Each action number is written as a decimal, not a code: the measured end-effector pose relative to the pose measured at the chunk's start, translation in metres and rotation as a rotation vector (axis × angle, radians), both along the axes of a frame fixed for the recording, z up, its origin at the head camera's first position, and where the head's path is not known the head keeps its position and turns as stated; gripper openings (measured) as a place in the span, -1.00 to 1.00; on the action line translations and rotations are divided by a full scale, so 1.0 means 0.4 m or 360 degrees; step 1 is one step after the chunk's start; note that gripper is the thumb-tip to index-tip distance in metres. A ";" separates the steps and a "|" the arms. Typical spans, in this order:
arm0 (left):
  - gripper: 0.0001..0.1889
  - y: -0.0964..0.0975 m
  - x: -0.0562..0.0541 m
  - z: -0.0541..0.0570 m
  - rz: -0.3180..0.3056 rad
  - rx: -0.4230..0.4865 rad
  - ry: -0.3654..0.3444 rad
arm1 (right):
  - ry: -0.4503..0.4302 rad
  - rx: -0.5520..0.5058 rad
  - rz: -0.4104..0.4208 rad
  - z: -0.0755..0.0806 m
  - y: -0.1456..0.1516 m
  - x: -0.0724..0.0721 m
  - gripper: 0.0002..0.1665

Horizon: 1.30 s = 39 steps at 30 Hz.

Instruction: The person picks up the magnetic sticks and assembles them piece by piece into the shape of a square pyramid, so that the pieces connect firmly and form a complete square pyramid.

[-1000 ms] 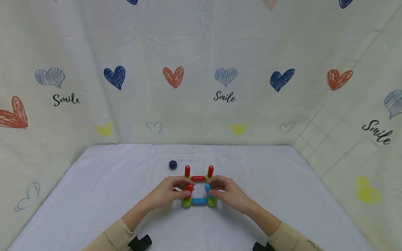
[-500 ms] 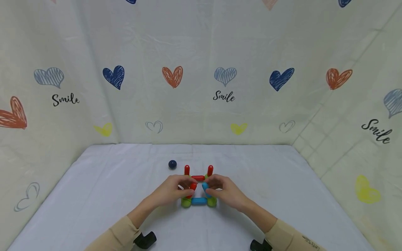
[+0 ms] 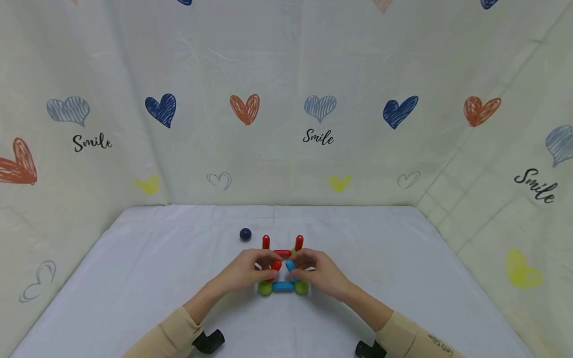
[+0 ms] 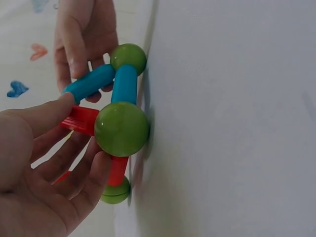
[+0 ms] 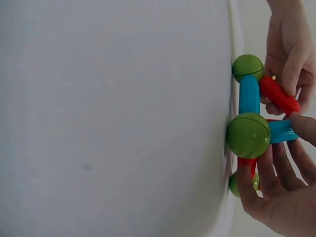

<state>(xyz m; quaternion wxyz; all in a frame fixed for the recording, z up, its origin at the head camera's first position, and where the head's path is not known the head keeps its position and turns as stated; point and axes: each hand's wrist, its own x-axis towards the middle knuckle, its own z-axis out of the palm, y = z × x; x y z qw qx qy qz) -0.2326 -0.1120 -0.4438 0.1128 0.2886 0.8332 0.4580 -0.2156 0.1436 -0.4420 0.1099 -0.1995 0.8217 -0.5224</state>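
A square frame of green balls and coloured magnetic rods lies on the white-covered table. A blue rod (image 3: 283, 287) links its two near balls; a red rod (image 3: 282, 253) links the far ones. My left hand (image 3: 248, 270) pinches a red rod (image 3: 276, 265) standing on the near left green ball (image 3: 265, 289), leaning inward. With my right hand (image 3: 323, 273) I pinch a blue rod (image 3: 291, 265) on the near right green ball (image 3: 302, 288); it tilts inward too. Their tops stay a little apart. Both wrist views show the held red rod (image 4: 81, 120) and blue rod (image 5: 281, 132) touching their balls.
Two red rods (image 3: 266, 242) (image 3: 299, 242) stand upright on the far balls. A dark blue ball (image 3: 245, 234) lies behind the frame, to its left. A cloth printed with hearts (image 3: 320, 107) hangs behind the table (image 3: 380, 238).
Both hands have tipped their rods inward, the red one to the right and the blue one to the left, so the tops are closer. The frame's base stays put.
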 end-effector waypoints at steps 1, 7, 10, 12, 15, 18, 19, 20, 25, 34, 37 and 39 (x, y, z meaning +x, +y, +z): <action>-0.68 -0.001 0.001 -0.001 0.0003 0.0006 0.0000 | 0.0006 0.0003 -0.0003 0.001 0.002 0.000 -0.65; -0.72 -0.012 0.005 -0.006 0.0120 0.0064 -0.0007 | 0.0022 -0.0002 -0.0117 0.012 0.012 -0.001 -0.67; -0.77 -0.014 0.003 -0.006 0.0276 0.0117 0.0028 | 0.0022 -0.0060 -0.0263 0.010 0.017 -0.012 -0.70; -0.81 -0.013 0.000 -0.006 0.0410 0.0169 0.0074 | 0.0006 -0.0128 -0.0384 0.004 0.020 -0.022 -0.70; -0.84 -0.012 -0.007 -0.003 0.0613 0.0251 0.0114 | -0.0038 -0.0230 -0.0555 0.004 0.016 -0.034 -0.68; -0.77 -0.009 -0.017 -0.001 0.0756 0.0317 0.0080 | -0.0061 -0.0287 -0.0634 0.002 0.010 -0.043 -0.62; -0.73 -0.008 -0.020 -0.001 0.0781 0.0331 0.0061 | -0.0066 -0.0299 -0.0645 0.001 0.008 -0.045 -0.60; -0.70 -0.007 -0.023 -0.002 0.0798 0.0344 0.0028 | -0.0074 -0.0307 -0.0651 -0.001 0.005 -0.047 -0.58; -0.60 0.000 -0.038 -0.015 0.0753 0.0397 -0.0077 | -0.0111 -0.0373 -0.0618 -0.013 -0.007 -0.058 -0.52; -0.59 0.011 -0.045 -0.035 0.0637 0.0565 -0.0233 | -0.0168 -0.0521 -0.0552 -0.020 -0.024 -0.062 -0.55; -0.62 0.014 -0.042 -0.035 0.0639 0.0600 -0.0261 | -0.0173 -0.0537 -0.0561 -0.023 -0.027 -0.062 -0.58; -0.62 0.015 -0.040 -0.034 0.0642 0.0615 -0.0269 | -0.0169 -0.0537 -0.0568 -0.026 -0.029 -0.063 -0.60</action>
